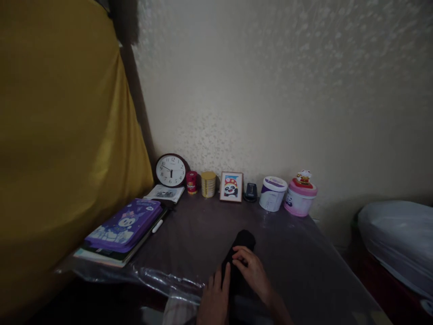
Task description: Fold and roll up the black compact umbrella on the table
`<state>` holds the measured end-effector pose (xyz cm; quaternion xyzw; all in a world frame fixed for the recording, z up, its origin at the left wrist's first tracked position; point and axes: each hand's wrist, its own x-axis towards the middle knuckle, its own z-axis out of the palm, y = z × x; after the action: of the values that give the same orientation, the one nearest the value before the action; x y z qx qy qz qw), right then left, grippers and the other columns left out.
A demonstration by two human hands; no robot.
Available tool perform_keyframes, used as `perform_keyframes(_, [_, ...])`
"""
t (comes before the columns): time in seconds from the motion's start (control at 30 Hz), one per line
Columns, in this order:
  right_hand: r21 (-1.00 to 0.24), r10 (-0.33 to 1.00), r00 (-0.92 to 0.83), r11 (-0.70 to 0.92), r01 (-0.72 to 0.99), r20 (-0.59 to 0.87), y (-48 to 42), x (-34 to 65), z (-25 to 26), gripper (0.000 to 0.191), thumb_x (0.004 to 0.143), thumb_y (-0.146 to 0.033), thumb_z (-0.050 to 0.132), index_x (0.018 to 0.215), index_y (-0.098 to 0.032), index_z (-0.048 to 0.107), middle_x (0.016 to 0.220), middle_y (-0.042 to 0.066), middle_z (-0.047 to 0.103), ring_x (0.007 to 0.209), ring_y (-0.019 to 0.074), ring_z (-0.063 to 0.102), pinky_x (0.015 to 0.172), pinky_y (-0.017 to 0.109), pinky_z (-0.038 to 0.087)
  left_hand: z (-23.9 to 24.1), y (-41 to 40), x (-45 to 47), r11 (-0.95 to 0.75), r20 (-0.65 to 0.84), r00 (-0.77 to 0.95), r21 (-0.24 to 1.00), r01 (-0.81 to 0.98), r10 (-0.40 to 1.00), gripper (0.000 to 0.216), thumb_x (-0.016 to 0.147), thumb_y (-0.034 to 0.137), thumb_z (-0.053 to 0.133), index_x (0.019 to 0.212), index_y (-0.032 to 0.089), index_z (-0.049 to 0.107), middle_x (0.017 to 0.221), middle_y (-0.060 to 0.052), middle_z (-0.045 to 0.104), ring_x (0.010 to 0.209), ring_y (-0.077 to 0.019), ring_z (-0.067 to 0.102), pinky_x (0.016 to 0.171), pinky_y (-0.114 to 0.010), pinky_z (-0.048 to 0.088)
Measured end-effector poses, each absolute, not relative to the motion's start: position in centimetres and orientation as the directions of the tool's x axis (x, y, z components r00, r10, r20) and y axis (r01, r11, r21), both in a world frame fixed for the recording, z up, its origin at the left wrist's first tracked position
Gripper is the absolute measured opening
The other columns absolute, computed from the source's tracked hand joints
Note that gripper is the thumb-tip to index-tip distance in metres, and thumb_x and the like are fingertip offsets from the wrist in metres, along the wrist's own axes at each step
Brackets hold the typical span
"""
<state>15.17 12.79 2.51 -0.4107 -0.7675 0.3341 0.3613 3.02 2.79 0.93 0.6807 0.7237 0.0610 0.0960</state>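
A long black object (241,246), perhaps a sock or soft case, lies on the dark table (199,234) near its front edge. My right hand (252,271) rests on top of it with fingers curled over its middle. My left hand (216,300) lies along its left side, fingers stretched flat and touching it. The lower end of the black object is hidden under my hands.
Along the wall stand a round clock (171,170), a red tin (191,182), a gold tin (208,183), a framed panda picture (231,186), a white tub (272,193) and a pink tub (300,197). A purple case (125,225) tops books at left. Yellow curtain (57,135) left.
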Motion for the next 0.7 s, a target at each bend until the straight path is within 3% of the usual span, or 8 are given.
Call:
perform_keyframes(0.13, [-0.808,0.862,-0.375,0.473,0.353,0.341,12.1,15.8,2.7,0.011,0.079,-0.025,0.052,0.07,-0.022,0.059,0.103,0.004,0.062,0.095,0.0177,0.058,0.085,0.031,0.043,0.9,2.2,3.2,0.061,0.025,-0.066,0.154,0.986,0.998,0.074,0.075,-0.004,0.028,0.14,0.024,0.007,0.145,-0.009,0.03,0.115,-0.0233,0.048,0.093,-0.038,0.042])
perform_keyframes(0.27, [-0.803,0.854,-0.368,0.491,0.337,0.368,11.0,17.2,2.2,0.011,0.082,-0.027,0.051,0.074,-0.022,0.057,0.087,0.003,0.062,0.086,0.0161,0.058,0.081,0.029,0.044,1.1,1.7,3.2,0.036,0.032,-0.04,0.129,0.991,0.999,0.077,0.073,-0.006,0.027,0.141,0.022,0.005,0.144,-0.008,0.033,0.112,-0.0231,0.049,0.092,-0.037,0.043])
perform_keyframes(0.6, [-0.792,0.847,-0.312,0.52,0.321,0.43,10.0,17.3,1.8,0.012,0.085,-0.026,0.048,0.079,-0.021,0.057,0.088,0.003,0.059,0.087,0.0156,0.057,0.081,0.028,0.044,1.4,1.8,3.0,0.019,-0.004,-0.018,0.173,0.985,1.0,0.083,0.069,-0.007,0.03,0.141,0.021,0.002,0.145,-0.008,0.029,0.115,-0.0234,0.045,0.094,-0.035,0.039])
perform_keyframes(0.7, [-0.792,0.846,-0.322,0.519,0.321,0.424,10.1,16.9,2.2,0.012,0.084,-0.025,0.049,0.079,-0.021,0.06,0.087,0.003,0.058,0.086,0.0161,0.057,0.08,0.029,0.045,1.3,1.6,2.9,0.003,0.022,-0.007,0.208,0.978,1.0,0.086,0.07,-0.006,0.031,0.14,0.027,-0.005,0.145,-0.008,0.029,0.115,-0.022,0.046,0.095,-0.034,0.038])
